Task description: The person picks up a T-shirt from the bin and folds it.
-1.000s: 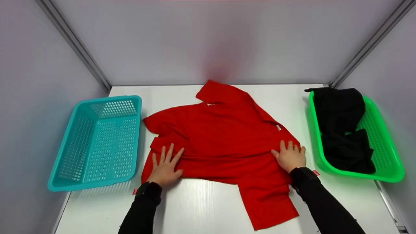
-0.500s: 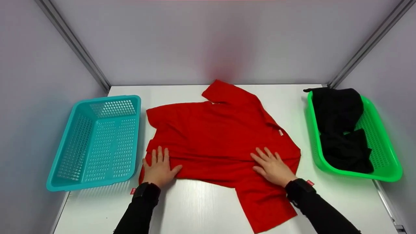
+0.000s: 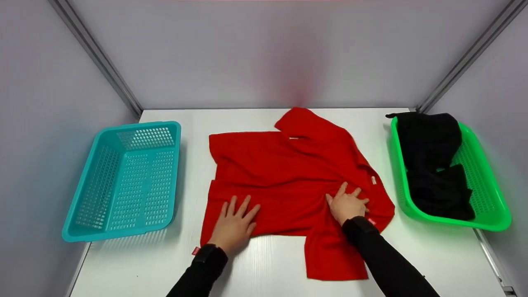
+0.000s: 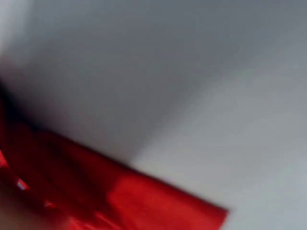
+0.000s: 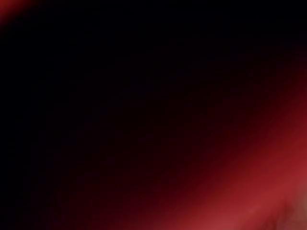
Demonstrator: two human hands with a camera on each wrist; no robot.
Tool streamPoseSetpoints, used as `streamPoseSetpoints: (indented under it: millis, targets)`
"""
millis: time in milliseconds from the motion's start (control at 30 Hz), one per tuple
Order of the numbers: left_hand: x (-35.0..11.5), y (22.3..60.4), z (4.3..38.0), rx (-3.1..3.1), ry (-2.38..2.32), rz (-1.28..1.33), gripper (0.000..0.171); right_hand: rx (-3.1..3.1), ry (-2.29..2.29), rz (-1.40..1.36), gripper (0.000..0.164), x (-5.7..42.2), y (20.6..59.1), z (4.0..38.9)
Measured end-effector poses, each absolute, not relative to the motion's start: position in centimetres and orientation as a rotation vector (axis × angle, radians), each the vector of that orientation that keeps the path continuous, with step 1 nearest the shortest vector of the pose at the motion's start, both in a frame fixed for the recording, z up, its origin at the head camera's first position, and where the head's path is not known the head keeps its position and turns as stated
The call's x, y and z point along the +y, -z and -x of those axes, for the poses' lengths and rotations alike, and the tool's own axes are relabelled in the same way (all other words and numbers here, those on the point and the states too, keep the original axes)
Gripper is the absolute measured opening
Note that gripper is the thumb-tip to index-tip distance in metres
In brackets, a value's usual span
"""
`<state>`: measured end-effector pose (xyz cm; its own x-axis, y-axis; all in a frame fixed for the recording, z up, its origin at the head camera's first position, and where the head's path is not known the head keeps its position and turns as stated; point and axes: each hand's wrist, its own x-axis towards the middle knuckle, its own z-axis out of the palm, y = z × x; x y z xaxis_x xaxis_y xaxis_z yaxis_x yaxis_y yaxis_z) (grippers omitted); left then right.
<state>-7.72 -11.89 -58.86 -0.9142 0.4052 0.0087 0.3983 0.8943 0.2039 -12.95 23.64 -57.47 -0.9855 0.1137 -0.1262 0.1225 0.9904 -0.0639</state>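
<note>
A red T-shirt (image 3: 264, 165) lies spread and wrinkled on the white table. One part of it sticks up at the back, and a flap (image 3: 336, 258) hangs toward the front edge. My left hand (image 3: 234, 227) rests on its front left part with straight, spread fingers. On the right, my right hand (image 3: 348, 205) presses on the fabric, fingers spread, and creases run out from it. In the left wrist view, a corner of the red T-shirt (image 4: 158, 201) shows over a pale surface. The right wrist view is almost all dark, with blurred red cloth (image 5: 230, 206) at the bottom right.
A teal perforated basket (image 3: 176, 165) stands at the left of the table. At the right is a green basket (image 3: 491, 177) holding black cloth (image 3: 431, 144), part of which hangs over its back rim. Pale panels (image 3: 264, 53) enclose the table at the back and sides.
The T-shirt has slid to the right and its left sleeve lies straighter. My left hand has moved right with it. My right hand has shifted inward to the left, bunching the cloth.
</note>
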Motion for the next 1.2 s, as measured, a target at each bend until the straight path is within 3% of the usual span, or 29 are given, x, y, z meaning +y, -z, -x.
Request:
streamPoseSetpoints:
  millis: [233,333,533,700,800,933,1067,1200]
  targets:
    - [-14.5,58.5,9.6,2.993,-0.282,-0.186,0.064,2.914,0.368,0.185,0.066,25.3,57.6,14.8]
    - [-15.9,58.7,10.0,2.947,-0.312,-0.114,0.067,2.952,0.266,0.177,0.062,26.6,57.9,14.7]
    - [-17.6,58.4,9.2,2.883,-0.462,-0.33,0.07,3.105,0.113,0.075,0.057,28.2,57.9,13.7]
    - [-19.5,57.9,7.9,2.904,-0.562,-0.438,0.062,3.268,0.101,0.572,0.05,28.0,58.7,11.7]
    - [-20.4,57.8,7.4,2.879,-0.557,-0.474,0.06,3.135,0.195,0.777,0.055,27.4,59.6,9.9]
    - [-21.2,57.9,7.3,2.891,-0.478,-0.569,0.055,3.046,0.236,0.627,0.061,27.8,60.3,9.2]
    - [-21.5,58.1,7.6,3.036,-0.363,-0.703,0.035,3.159,0.141,0.436,0.06,28.6,60.1,10.4]
    - [-21.7,58.3,7.5,3.149,-0.237,-0.75,0.03,3.298,0.157,0.592,0.056,28.7,59.5,10.6]
